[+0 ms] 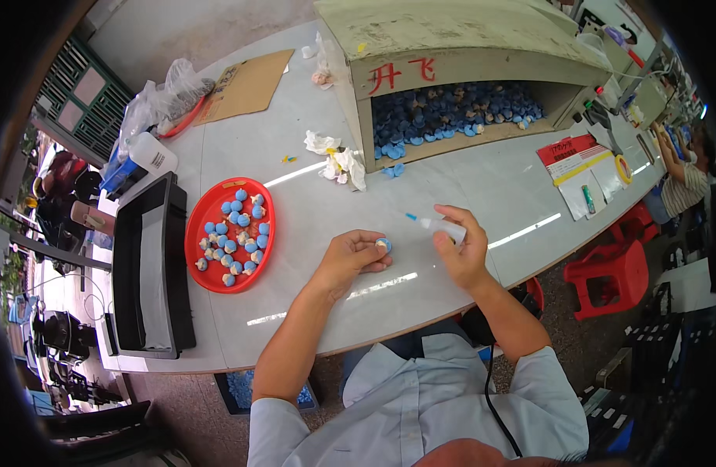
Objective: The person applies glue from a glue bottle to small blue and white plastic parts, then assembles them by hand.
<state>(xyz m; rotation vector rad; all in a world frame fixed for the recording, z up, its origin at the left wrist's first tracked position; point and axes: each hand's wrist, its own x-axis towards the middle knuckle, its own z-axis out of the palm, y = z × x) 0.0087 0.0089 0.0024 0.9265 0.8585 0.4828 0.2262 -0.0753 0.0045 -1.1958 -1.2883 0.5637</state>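
Note:
My left hand (348, 261) is closed over the table, pinching a small round blue-and-cream piece (383, 244) between thumb and fingertips. To its right, my right hand (468, 251) grips a small translucent squeeze bottle (445, 228) with a thin blue nozzle. That nozzle points left, above the piece and apart from it. Left of my hands, a round red tray (269, 226) holds several similar blue-and-cream pieces (228, 246). A large heap of blue parts (451, 109) fills the open-fronted box ahead of me.
The box (420, 31) stands at the back of the table. Crumpled tissue (338, 162) lies by its left corner. A black bin (182, 311) sits far left, near a white jug (153, 153) and cardboard (245, 87). Papers (584, 175) and a tape roll (623, 169) lie right, beyond them a person (685, 179).

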